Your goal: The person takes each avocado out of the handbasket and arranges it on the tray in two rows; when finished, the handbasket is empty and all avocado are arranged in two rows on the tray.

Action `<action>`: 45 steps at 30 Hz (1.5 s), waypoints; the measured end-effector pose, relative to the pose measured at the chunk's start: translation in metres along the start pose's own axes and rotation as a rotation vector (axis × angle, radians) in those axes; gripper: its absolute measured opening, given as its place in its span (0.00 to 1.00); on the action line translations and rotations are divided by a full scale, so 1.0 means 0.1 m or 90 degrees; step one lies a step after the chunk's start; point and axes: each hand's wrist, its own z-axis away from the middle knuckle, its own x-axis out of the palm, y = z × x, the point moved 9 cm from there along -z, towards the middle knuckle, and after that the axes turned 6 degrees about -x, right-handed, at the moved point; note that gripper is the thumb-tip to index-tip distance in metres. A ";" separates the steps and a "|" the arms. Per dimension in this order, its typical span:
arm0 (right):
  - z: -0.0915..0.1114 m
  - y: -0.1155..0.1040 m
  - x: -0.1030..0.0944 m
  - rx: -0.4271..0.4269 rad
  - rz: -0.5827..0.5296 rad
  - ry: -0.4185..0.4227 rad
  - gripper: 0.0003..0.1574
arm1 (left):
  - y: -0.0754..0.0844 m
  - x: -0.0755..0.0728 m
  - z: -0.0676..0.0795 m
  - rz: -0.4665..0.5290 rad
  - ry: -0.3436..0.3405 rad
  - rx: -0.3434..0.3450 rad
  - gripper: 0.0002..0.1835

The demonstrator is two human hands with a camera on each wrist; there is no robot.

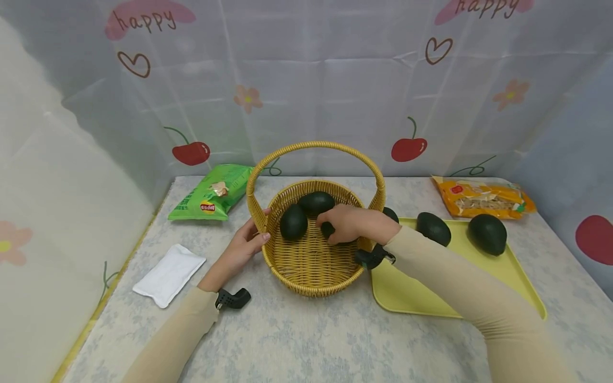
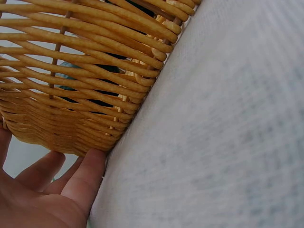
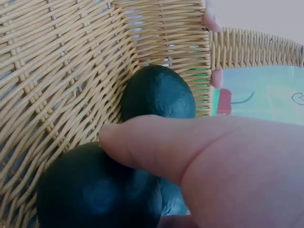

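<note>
A yellow wicker basket (image 1: pixel 311 274) with a tall arched handle stands upright in the middle of the table. My left hand (image 1: pixel 244 244) holds its left side, thumb and a fingertip at the rim on either side of the handle's base; in the left wrist view, fingers (image 2: pixel 88 178) lie against the outer weave. My right hand (image 1: pixel 346 222) reaches under the handle and grips a dark green avocado (image 3: pixel 95 190) inside the basket, its thumb over the top. Two more avocados lie in the basket, one at the left (image 1: pixel 293 222) and one at the back (image 1: pixel 316 203).
Right of the basket, a yellow tray (image 1: pixel 407 298) bears avocados (image 1: pixel 487 234), partly behind my right arm. An orange snack packet (image 1: pixel 486 198) lies behind it. At the left are a green chip bag (image 1: pixel 210 192) and a white pouch (image 1: pixel 170 275). A printed curtain (image 1: pixel 316 106) hangs behind the table.
</note>
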 end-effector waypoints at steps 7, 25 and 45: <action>0.01 0.03 0.00 0.003 -0.007 -0.010 0.36 | -0.02 0.00 -0.01 -0.005 0.003 0.001 0.35; 0.42 -0.17 -0.22 -0.094 -0.048 0.097 0.36 | -0.04 -0.01 -0.02 -0.007 0.005 0.001 0.35; 1.26 -0.12 -0.29 -0.191 -0.135 0.229 0.35 | -0.03 -0.02 -0.02 0.000 0.003 0.005 0.35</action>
